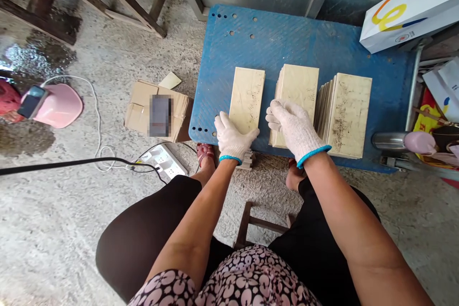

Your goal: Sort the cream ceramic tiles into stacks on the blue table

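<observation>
My left hand (234,138), in a white knit glove with a blue cuff, spans the near end of a pale thin board (248,93). Its fingers are spread, with the thumb at the board's right corner and the fingers at its left. My right hand (297,128), gloved alike, is over the near left part of a middle stack of boards (300,81). Its fingers are bunched together and point left; whatever may be between them is hidden. Right of it stands a taller stack (351,114) with dark specks on its top board.
The boards rest on a blue table (222,67). A white paper bag (390,19) and a steel flask (389,141) are at its right. Left on the floor are a cardboard box (138,105), a power strip (167,160) with cables, and a pink stool (64,105) with a phone (33,101).
</observation>
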{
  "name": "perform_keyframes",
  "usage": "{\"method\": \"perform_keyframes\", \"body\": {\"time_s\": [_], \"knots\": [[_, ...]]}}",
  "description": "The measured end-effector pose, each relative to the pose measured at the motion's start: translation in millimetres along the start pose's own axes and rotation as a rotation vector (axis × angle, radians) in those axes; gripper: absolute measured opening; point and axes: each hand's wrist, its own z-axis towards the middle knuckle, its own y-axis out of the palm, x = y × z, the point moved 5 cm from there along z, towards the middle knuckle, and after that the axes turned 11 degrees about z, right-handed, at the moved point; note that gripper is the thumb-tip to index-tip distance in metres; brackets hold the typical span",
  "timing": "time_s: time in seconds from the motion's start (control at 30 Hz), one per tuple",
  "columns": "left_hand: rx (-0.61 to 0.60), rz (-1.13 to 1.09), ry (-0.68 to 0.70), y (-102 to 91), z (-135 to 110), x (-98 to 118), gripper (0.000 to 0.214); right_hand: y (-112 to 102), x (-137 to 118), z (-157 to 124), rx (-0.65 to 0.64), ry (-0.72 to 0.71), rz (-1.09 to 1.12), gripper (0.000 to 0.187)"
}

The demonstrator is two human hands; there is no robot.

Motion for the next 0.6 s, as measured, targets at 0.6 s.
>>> {"method": "perform_keyframes", "body": {"time_s": [0.6], "knots": [[-0.197,-0.051,-0.321,66.4,-113,-106,0.138,-3,8,-6,-0.073,-0.103,-0.150,0.044]]}}
